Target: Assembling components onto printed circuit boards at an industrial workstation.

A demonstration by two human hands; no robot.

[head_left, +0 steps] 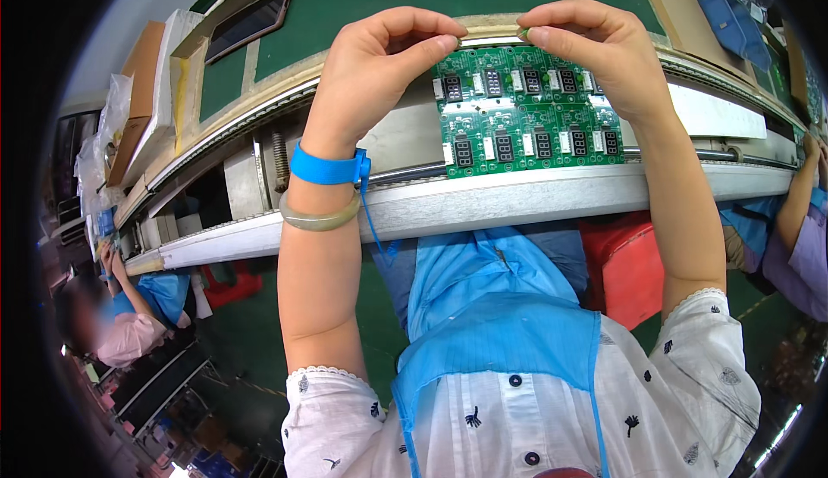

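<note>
You are holding both hands over the far edge of the green circuit board panel (pixel 528 116), which is lying face up between the near rail (pixel 517 200) and the far side of the track; the rails are probably supporting it along both edges. Your left hand (pixel 379 57) is hovering by the far left corner, its thumb and forefinger making a narrow gap; you cannot tell from here whether they are gripping anything. Your right hand (pixel 614 57) is pinching a small greenish piece (pixel 523 35) between thumb and forefinger, perhaps because something so tiny is needing fingertip control. Both your wrists are arching above the board, seemingly so your palms are staying off its displays. A blue wrist strap (pixel 326 168) is circling your left wrist, its cord hanging down, likely for grounding. A phone (pixel 250 23) is resting on the green desk (pixel 341 23) beyond.
</note>
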